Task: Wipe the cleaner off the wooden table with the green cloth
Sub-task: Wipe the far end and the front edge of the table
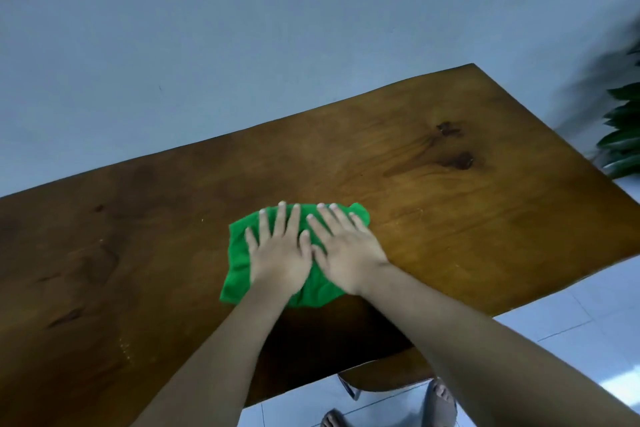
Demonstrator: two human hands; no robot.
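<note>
Left hand (278,255) and right hand (341,253) press flat, fingers spread, side by side on the green cloth (239,253), mid-wipe on the wooden table (450,218); next, probably a firm sweep across.

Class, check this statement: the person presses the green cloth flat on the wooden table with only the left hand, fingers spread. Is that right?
Not quite. The head view shows both hands on the green cloth: the left hand and the right hand lie side by side, fingers spread, pressing it flat on the wooden table.
</note>
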